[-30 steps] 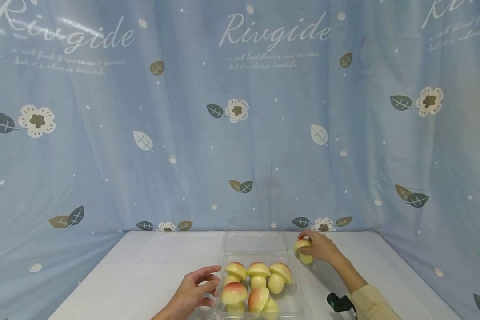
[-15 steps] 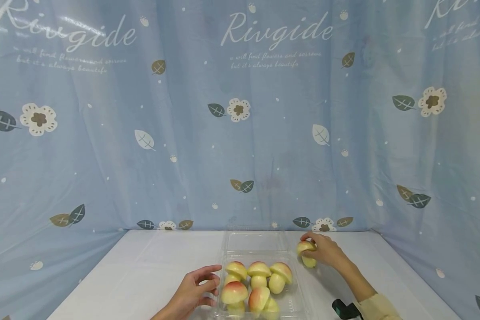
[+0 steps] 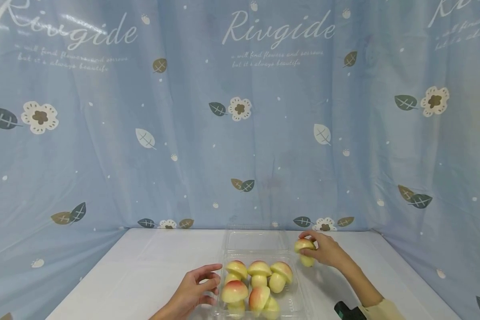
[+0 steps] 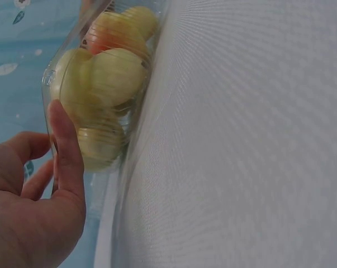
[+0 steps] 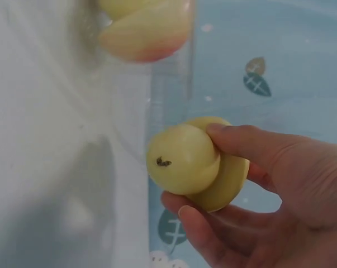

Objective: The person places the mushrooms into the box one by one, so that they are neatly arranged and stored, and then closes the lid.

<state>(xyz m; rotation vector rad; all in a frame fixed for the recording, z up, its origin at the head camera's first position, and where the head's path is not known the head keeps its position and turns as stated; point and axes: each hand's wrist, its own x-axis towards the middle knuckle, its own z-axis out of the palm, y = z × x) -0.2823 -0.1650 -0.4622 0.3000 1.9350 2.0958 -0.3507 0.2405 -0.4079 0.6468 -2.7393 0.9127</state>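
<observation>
At the right of the head view my right hand (image 3: 327,252) pinches a yellow toy mushroom (image 3: 304,244) by its red-tinged cap, between thumb and fingers. Its stem (image 5: 182,159) points toward the camera in the right wrist view. An open clear plastic clamshell box (image 3: 298,289) lies to the left, with several similar mushrooms (image 3: 234,292) inside. Beside the box's left wall is my left hand (image 3: 194,289), fingers loosely bent. A finger (image 4: 67,151) of it rests against the clear wall in the left wrist view.
The box's lid (image 3: 257,241) lies folded back toward the curtain. Underneath is a white table (image 3: 160,258). A blue printed curtain (image 3: 184,146) encloses the back and sides. A dark device (image 3: 350,311) sits by my right sleeve.
My right hand moved slightly right and nearer with the mushroom, then a little back left. The left hand and box stay put. The whole head view has shifted slightly.
</observation>
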